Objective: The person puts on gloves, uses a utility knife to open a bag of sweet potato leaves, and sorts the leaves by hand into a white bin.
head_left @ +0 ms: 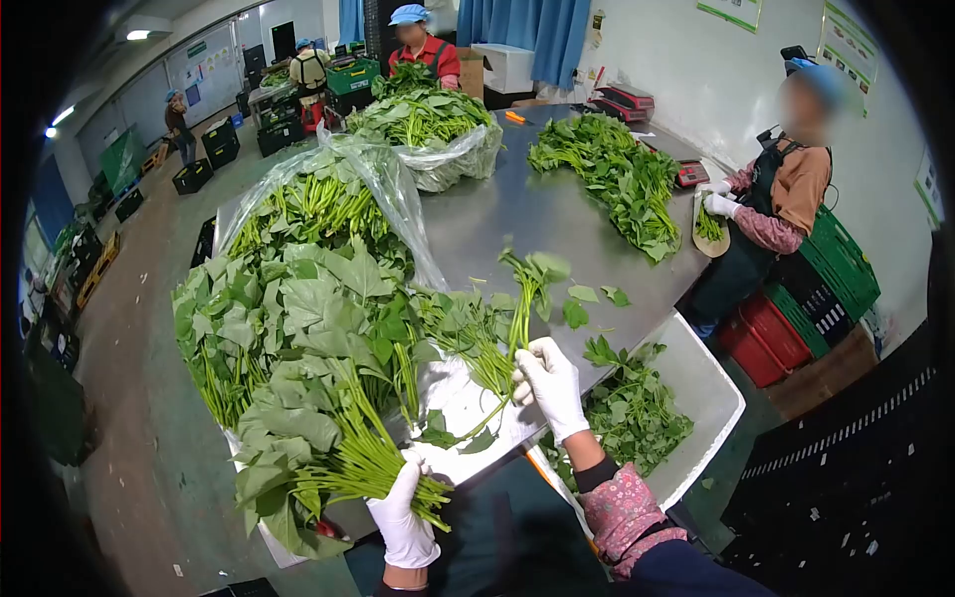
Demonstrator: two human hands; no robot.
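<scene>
My left hand (401, 519), in a white glove, is closed round the stems of a large bunch of leafy greens (348, 448) at the table's near left. To its right, my right hand (550, 388), also gloved, grips a few thin stems with leaves (525, 294) that point up and away. Between the hands, loose stems and leaves lie on a white sheet (453, 393). A big heap of greens (298, 298) rises behind the held bunch, partly in a clear plastic bag (398, 199).
A white bin (711, 398) of loose leaves stands right of my right hand. More greens (617, 179) and red scales (625, 102) are on the metal table (477, 239). One co-worker stands at the right, another behind the far bag. Crates (826, 269) are stacked right.
</scene>
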